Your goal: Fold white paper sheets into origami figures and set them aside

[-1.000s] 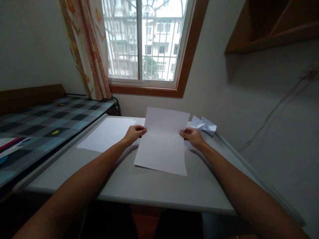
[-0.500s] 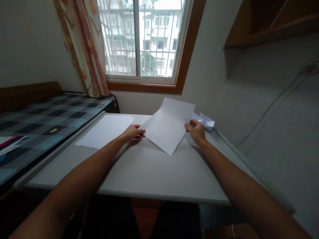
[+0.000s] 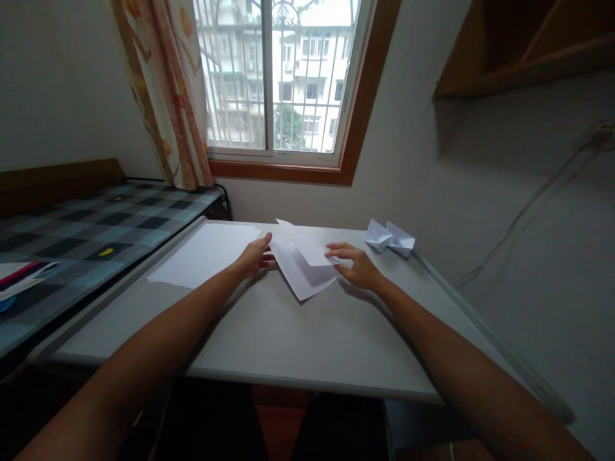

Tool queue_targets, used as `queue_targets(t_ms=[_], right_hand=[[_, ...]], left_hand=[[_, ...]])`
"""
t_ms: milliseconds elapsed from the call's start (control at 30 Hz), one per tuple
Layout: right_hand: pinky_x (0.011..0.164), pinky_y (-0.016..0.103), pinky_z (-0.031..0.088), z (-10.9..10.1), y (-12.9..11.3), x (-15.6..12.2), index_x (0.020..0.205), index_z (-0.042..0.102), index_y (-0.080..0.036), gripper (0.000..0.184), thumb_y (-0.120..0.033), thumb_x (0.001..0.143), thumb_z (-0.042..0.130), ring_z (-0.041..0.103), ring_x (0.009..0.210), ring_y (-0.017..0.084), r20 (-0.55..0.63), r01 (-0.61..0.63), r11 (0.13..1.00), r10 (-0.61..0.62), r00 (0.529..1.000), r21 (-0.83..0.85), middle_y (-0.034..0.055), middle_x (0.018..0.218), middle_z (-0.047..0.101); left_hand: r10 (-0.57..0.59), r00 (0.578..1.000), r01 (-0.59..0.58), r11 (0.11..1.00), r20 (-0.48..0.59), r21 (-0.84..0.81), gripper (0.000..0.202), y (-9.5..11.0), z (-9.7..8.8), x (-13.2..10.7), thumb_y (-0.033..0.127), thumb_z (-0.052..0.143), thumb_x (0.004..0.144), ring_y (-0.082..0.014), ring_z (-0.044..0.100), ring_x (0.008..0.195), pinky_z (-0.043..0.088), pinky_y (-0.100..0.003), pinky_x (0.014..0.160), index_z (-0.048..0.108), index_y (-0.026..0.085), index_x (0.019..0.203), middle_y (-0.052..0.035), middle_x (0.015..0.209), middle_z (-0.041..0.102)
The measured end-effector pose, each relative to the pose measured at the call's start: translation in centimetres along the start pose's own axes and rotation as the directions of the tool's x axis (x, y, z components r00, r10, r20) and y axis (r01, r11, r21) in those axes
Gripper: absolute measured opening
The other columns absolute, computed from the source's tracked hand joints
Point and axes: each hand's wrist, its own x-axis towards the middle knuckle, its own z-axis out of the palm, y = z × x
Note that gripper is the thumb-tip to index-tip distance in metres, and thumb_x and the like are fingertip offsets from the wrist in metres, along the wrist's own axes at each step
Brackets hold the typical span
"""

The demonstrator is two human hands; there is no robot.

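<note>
A white sheet of paper (image 3: pixel 298 276) lies tilted on the table between my hands, its right part curled over toward the left. My left hand (image 3: pixel 257 256) is at the sheet's left corner, thumb up and fingers below, with the edge between them. On the other side, my right hand (image 3: pixel 358 266) pinches the turned-over flap, its fingers lying over the paper. The far corner of the sheet sticks up behind the flap. Part of the sheet under the flap is hidden.
Several flat white sheets (image 3: pixel 206 253) lie at the left of the white table (image 3: pixel 307 346). Two folded paper shapes (image 3: pixel 379 237) stand at the back right. A bed with a checked cover (image 3: pixel 96 237) adjoins the left side; a wall runs along the right.
The sheet, raised and nearly flat before, has come down and its right side is bent over leftward. My right hand has moved slightly left and down; my left hand has hardly shifted.
</note>
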Motion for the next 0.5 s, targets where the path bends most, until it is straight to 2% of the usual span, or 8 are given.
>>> queue_targets(t_ms=[133, 300, 367, 433, 500], right_hand=[[0.101, 0.048, 0.039, 0.4, -0.8, 0.1, 0.101, 0.071, -0.026, 0.04, -0.006, 0.069, 0.056, 0.056, 0.113, 0.024, 0.071, -0.002, 1.0, 0.002, 0.997, 0.007, 0.006, 0.122, 0.061], [0.103, 0.047, 0.036, 0.6, -1.9, 0.1, 0.098, 0.072, -0.026, 0.046, -0.002, 0.063, 0.053, 0.053, 0.117, 0.025, 0.182, 0.016, 0.998, -0.025, 0.983, 0.054, 0.005, 0.126, 0.058], [0.103, 0.047, 0.036, 0.4, -2.1, 0.2, 0.096, 0.072, -0.025, 0.046, -0.004, 0.06, 0.053, 0.051, 0.119, 0.026, 0.212, 0.011, 0.994, -0.034, 0.977, 0.111, 0.0055, 0.127, 0.057], [0.098, 0.046, 0.039, 0.3, -2.2, 0.4, 0.094, 0.071, -0.025, 0.04, -0.009, 0.062, 0.054, 0.05, 0.119, 0.026, 0.151, -0.048, 0.979, 0.017, 0.988, 0.198, 0.0057, 0.128, 0.056], [0.093, 0.045, 0.043, 0.1, -2.1, 0.6, 0.095, 0.069, -0.024, 0.033, -0.016, 0.066, 0.055, 0.052, 0.116, 0.026, 0.027, -0.139, 0.942, 0.137, 0.99, 0.306, 0.0061, 0.126, 0.057]], left_hand=[[0.021, 1.0, -0.022, 1.0, 0.022, 0.022, 0.042, 0.0, 0.2, -0.2, 0.053, 0.064, 0.076, -0.0188, 0.065, 0.071, 0.055, -0.032, 0.061, 0.058, 0.014, 0.092, -0.0118, 0.092, 0.065], [0.098, 0.992, -0.09, 0.991, -0.081, 0.098, 0.026, -0.5, 0.4, 0.0, 0.026, 0.072, 0.071, -0.0158, 0.064, 0.068, 0.054, -0.031, 0.062, 0.056, 0.013, 0.087, -0.0069, 0.083, 0.065], [0.133, 0.987, -0.122, 0.985, -0.089, 0.119, 0.024, -0.7, 0.5, 0.0, 0.018, 0.07, 0.068, -0.0151, 0.063, 0.067, 0.054, -0.031, 0.063, 0.057, 0.013, 0.087, -0.0054, 0.08, 0.065], [0.154, 0.984, -0.143, 0.982, -0.087, 0.12, 0.023, -0.8, 0.6, 0.0, 0.015, 0.067, 0.067, -0.0145, 0.062, 0.065, 0.053, -0.032, 0.063, 0.057, 0.012, 0.087, -0.0048, 0.078, 0.064], [0.164, 0.984, -0.155, 0.981, -0.074, 0.115, 0.022, -0.8, 0.7, -0.2, 0.015, 0.066, 0.067, -0.0145, 0.061, 0.066, 0.053, -0.032, 0.064, 0.058, 0.012, 0.087, -0.0053, 0.079, 0.064]])
